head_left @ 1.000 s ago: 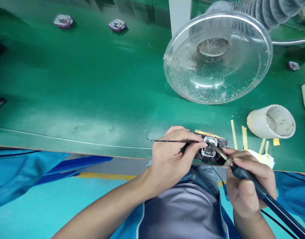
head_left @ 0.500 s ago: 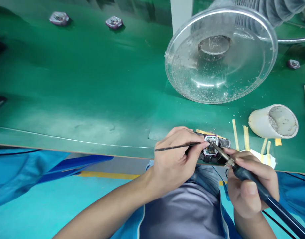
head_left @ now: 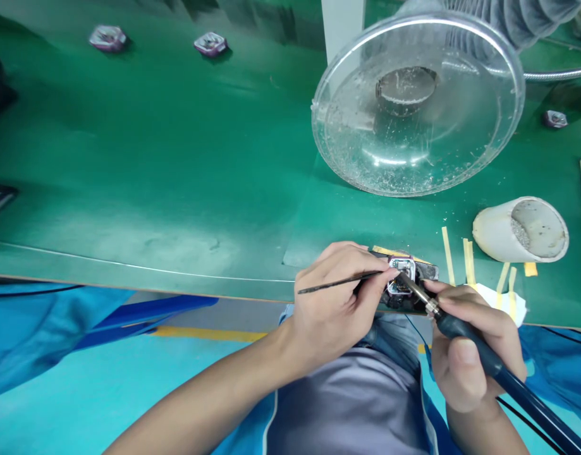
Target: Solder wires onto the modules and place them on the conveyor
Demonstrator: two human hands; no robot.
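My left hand [head_left: 340, 294] is closed around thin dark tweezers [head_left: 335, 282], their tips hidden by my fingers over a small housing. My right hand [head_left: 477, 341] grips a soldering iron [head_left: 465, 332] with a dark blue handle. The iron's metal tip slants up and left into the open housing [head_left: 404, 266], meeting the fingertips of my left hand. This housing has a pale rim, a purplish edge and electronic parts inside. It sits in a dark holder [head_left: 427, 272] at the table's front edge.
A clear fume hood [head_left: 418, 151] on a grey hose stands behind my hands. To the right lies a white cup [head_left: 496, 230], near yellow tape strips [head_left: 446, 253]. Similar housings [head_left: 210, 44] rest farther back on the green table [head_left: 152, 158].
The soldering iron and my right hand have shifted slightly left, its tip further over the housing. My left hand with the tweezers is almost still. The camera view has moved a little.
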